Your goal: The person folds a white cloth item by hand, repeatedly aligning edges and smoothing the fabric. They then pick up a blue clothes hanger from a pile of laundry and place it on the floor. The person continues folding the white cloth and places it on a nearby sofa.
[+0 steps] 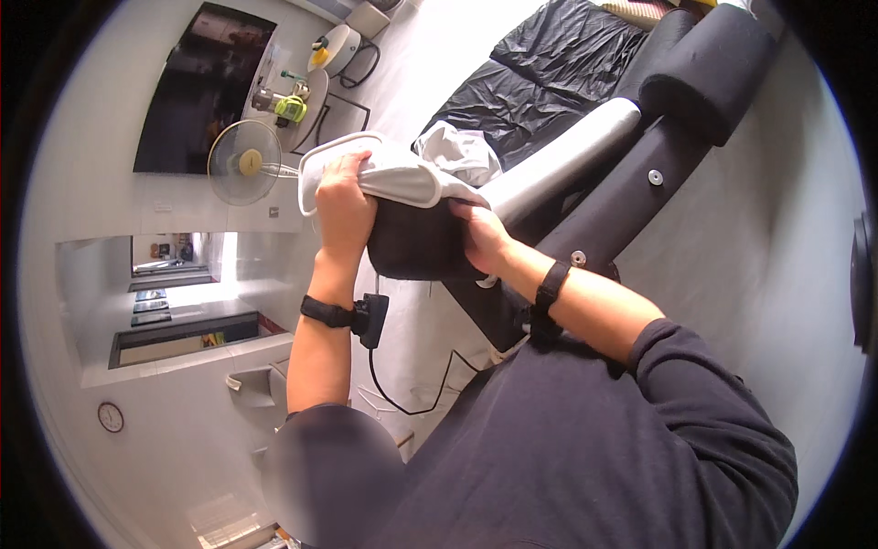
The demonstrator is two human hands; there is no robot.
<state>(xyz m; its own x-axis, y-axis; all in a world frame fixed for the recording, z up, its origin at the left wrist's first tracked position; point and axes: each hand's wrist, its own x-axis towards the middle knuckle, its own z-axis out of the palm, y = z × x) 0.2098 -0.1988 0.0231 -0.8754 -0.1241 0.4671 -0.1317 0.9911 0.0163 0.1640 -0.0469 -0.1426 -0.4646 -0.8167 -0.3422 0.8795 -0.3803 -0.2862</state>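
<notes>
A white fabric cover with piped edges [405, 180] lies partly over a dark padded cushion [418, 240] in front of me. My left hand [346, 195] grips the cover at the cushion's left side, fingers on top of the cloth. At the right side, my right hand [483, 233] pinches the cover's edge against the cushion, thumb near the cloth. Each wrist wears a black strap; a small black device [372, 321] with a cable sits at the left one. Just beyond the cover is a crumpled white cloth [458, 152].
A dark padded frame [617, 185] with a silver-white roll [562, 158] runs to the upper right, beside black sheeting [528, 82]. A standing fan [245, 162] is at left, near a round table [313, 103] with items. A wall screen [206, 89] hangs behind.
</notes>
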